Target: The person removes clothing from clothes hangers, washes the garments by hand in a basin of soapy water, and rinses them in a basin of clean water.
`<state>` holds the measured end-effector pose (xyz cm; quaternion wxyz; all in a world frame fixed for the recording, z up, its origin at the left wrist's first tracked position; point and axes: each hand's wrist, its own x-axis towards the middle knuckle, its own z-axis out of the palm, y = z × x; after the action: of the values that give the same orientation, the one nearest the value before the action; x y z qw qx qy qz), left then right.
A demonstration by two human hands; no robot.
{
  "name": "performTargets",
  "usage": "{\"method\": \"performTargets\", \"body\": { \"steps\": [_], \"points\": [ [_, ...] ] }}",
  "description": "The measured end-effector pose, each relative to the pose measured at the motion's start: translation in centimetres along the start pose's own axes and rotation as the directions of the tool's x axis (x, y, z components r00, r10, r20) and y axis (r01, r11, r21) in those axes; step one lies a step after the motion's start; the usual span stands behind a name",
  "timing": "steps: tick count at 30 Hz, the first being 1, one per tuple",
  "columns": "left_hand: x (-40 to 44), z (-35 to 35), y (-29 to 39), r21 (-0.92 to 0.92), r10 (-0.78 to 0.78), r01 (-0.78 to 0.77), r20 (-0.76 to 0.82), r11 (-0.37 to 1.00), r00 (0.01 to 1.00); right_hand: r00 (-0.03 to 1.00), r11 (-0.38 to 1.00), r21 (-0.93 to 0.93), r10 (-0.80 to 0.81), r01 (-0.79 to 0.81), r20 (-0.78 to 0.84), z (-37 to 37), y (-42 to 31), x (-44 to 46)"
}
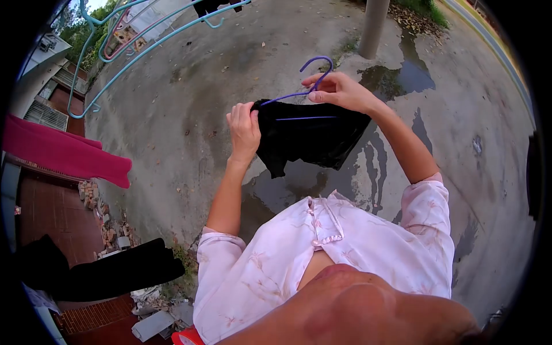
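A black garment (313, 141) hangs in front of my chest on a purple hanger (331, 65). My left hand (244, 131) is closed on the garment's left shoulder, with the thumb along its edge. My right hand (343, 92) pinches the hanger just below its hook, thumb and fingers on either side of the neck. The hook points up and opens to the left. Through the neck opening, the hanger's lower bar shows as a purple line. A sleeve-like part of the cloth dangles below my left hand.
Light-blue hangers (115, 80) hang at the upper left. A magenta garment (69, 150) and a black garment (126, 270) hang along the left side. Puddles (414, 75) wet the concrete ground; a post (375, 29) rises at the top. Bricks (89, 195) lie at the left.
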<state>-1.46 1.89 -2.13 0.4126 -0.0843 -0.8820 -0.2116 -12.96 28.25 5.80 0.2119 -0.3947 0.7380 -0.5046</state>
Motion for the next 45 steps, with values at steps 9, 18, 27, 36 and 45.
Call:
{"method": "performTargets", "body": {
  "steps": [9,18,27,36,45],
  "points": [
    [4.4,-1.8,-2.7,0.036,-0.001,0.005,-0.134,0.999,0.991,0.958,0.931,-0.358,-0.033,-0.075,-0.286,-6.2,4.6,-5.1],
    [8.6,3.3,-2.6,-0.056,-0.006,0.001,-0.086,0.998,0.996,0.882,0.823,-0.568,-0.247,-0.028,-0.401,-7.9,4.2,-4.1],
    [15.5,15.2,-0.4,-0.128,0.024,-0.033,-0.073,0.991,0.997,0.86,0.771,-0.634,-0.363,0.06,-0.36,-18.4,7.7,-4.8],
    [23.4,24.8,0.8,-0.237,0.002,-0.03,-0.118,0.971,0.993,0.804,0.746,-0.666,-0.399,0.005,-0.44,-28.9,10.2,-2.0],
    [33.5,32.1,-0.6,-0.259,0.013,-0.056,-0.164,0.964,0.986,0.817,0.693,-0.708,-0.327,-0.133,-0.474,-38.6,10.7,4.3]
  ]
}}
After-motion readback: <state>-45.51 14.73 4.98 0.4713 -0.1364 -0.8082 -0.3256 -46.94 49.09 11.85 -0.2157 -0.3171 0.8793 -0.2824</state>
